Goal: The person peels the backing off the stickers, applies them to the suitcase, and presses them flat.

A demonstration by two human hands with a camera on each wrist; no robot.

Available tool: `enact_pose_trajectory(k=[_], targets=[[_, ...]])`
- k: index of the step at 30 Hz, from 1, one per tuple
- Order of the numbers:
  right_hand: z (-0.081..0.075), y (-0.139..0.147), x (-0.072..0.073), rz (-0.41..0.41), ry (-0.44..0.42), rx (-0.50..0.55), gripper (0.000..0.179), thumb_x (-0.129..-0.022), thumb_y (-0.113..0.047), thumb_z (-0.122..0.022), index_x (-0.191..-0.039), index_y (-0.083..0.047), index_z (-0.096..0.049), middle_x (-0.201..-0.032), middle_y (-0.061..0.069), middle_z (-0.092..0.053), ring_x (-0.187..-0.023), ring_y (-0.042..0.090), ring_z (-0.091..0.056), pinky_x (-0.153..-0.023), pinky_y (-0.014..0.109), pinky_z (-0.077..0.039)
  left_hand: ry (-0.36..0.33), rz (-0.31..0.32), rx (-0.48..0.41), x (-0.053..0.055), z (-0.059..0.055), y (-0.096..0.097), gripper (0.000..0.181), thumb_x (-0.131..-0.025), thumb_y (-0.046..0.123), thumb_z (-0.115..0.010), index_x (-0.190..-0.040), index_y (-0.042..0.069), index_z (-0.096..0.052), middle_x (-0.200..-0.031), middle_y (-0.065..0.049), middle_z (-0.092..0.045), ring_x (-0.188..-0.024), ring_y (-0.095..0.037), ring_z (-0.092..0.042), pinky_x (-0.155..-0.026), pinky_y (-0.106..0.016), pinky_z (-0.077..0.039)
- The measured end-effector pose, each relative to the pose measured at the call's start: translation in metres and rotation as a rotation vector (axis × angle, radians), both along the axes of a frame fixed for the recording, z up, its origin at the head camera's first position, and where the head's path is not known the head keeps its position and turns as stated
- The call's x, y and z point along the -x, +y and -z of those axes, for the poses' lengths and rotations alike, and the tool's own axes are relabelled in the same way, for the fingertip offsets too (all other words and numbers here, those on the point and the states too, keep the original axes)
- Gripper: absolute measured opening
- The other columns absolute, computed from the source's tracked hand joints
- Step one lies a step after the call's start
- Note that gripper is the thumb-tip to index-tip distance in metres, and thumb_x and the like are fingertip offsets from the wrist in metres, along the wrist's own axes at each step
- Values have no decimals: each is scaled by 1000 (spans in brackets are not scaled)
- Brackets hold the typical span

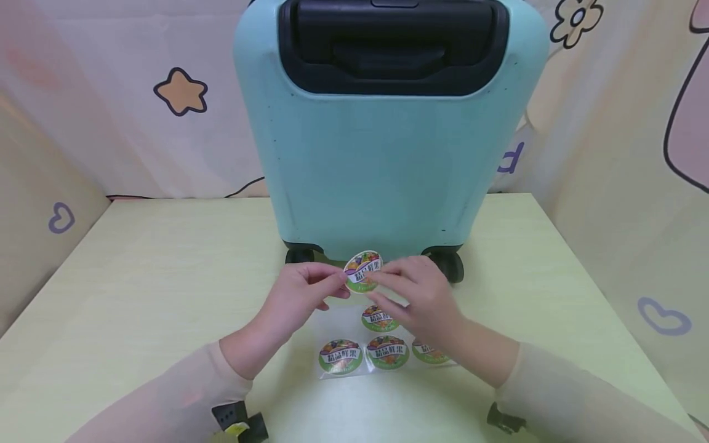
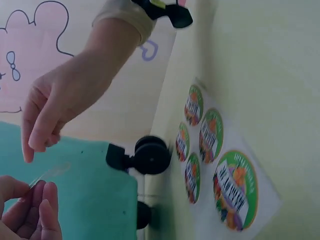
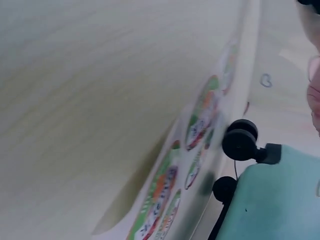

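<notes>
A round fruit-print sticker [image 1: 360,264] with a white lettered band is pinched at its left edge between the thumb and fingers of my left hand [image 1: 304,290]. My right hand [image 1: 421,295] hovers at the sticker's right side, fingers extended in front of it. In the left wrist view, the right hand [image 2: 67,100] stands apart from the sticker, its fingers pointing down. Below both hands a clear sheet [image 1: 338,320] of several matching stickers lies on the table, partly covered by my right hand. The right wrist view shows that sheet [image 3: 175,145] at a slant.
A light-blue suitcase [image 1: 382,172] with a black handle recess stands upright on the table [image 1: 166,277], just beyond my hands. Its black wheels [image 1: 447,263] touch the tabletop. Patterned cloth [image 1: 127,123] hangs around the back and sides.
</notes>
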State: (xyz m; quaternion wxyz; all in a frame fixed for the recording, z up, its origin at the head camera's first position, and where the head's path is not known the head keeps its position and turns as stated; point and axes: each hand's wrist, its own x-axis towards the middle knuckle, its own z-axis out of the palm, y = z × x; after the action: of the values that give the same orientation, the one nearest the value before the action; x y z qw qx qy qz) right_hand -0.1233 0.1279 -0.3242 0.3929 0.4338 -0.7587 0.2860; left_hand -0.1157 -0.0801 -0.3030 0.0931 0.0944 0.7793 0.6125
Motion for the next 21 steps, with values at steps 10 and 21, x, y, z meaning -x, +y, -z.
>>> enact_pose_trajectory(k=[10,21], targets=[[-19,6,3,93,-983,206,34,-90,-16,-63,-122,-5,-61,-110,5,-64,-92,20,-57,-76,33,-48,134,-5,52,4,-8,-8,17,-89,15,-63,-95,0,-70,-81,-7,-69,-79,-18,-65,-66,-35,-50],[-29,5,5,161,-1051,266,16,-87,-20,-67,-97,-8,-70,-91,1,-67,-75,19,-56,-60,24,-46,307,-49,199,9,-15,-12,11,-86,11,-67,-91,3,-72,-82,-5,-69,-75,-15,-63,-69,-29,-52]])
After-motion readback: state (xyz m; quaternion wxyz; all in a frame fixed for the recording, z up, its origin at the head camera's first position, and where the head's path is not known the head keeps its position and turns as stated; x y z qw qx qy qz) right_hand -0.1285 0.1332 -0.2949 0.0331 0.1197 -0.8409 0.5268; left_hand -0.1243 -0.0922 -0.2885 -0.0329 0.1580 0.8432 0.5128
